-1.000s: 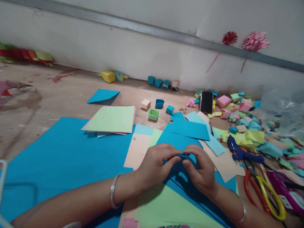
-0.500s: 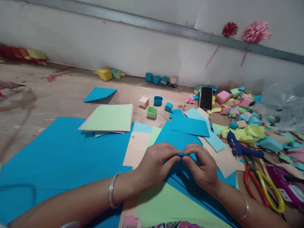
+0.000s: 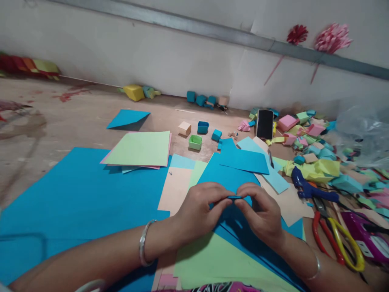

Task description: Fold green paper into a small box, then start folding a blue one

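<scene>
Between my two hands is a small folded piece of blue paper (image 3: 234,197), seen nearly edge-on. My left hand (image 3: 200,207) pinches its left end between thumb and fingers. The right end is pinched the same way by my right hand (image 3: 261,211). Both hands are held over blue paper sheets (image 3: 212,174) and a light green sheet (image 3: 225,259). Beyond them stand a small green paper box (image 3: 195,142), a blue paper box (image 3: 203,127) and a peach paper box (image 3: 184,128). The fingers hide most of the folded piece.
A large blue sheet (image 3: 91,194) spreads on the left under a stack of coloured paper (image 3: 142,148). To the right lie a blue glue gun (image 3: 313,188), red-and-yellow-handled scissors (image 3: 330,231), a purple device (image 3: 366,237), a phone (image 3: 264,124) and heaped paper pieces (image 3: 316,129).
Both hands keep the same pinch on the blue paper. The view has shifted very slightly, and nothing else has visibly moved.
</scene>
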### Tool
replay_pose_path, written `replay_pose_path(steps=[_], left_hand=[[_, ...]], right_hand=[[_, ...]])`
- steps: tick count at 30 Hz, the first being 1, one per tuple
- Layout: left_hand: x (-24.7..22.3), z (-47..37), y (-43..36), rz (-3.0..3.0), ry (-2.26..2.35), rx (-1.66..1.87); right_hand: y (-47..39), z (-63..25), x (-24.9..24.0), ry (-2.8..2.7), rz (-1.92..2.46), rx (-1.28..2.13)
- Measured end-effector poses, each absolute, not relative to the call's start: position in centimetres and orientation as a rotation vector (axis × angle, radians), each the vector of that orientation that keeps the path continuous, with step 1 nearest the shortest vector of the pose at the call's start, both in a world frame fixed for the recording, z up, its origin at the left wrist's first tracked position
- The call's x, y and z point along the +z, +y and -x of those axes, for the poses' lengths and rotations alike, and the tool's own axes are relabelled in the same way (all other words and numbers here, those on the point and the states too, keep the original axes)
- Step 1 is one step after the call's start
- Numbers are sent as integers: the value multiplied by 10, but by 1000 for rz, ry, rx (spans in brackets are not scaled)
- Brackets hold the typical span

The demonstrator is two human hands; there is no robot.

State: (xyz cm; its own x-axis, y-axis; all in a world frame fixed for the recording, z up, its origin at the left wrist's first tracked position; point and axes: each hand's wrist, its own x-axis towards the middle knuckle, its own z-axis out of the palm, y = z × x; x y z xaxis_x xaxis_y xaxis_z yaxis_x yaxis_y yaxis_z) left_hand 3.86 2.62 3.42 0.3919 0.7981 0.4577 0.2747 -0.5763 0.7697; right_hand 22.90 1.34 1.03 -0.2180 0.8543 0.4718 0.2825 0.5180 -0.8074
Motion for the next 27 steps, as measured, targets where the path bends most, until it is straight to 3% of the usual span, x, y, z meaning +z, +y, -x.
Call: replay_pose_path(steps=[16, 27], left_hand=[[32, -39, 26, -2094, 920, 1110], [42, -39, 24, -1774, 988, 1071]], right_hand=[[13, -228, 13, -1810, 953, 633], [8, -230, 18, -1835, 908, 645]])
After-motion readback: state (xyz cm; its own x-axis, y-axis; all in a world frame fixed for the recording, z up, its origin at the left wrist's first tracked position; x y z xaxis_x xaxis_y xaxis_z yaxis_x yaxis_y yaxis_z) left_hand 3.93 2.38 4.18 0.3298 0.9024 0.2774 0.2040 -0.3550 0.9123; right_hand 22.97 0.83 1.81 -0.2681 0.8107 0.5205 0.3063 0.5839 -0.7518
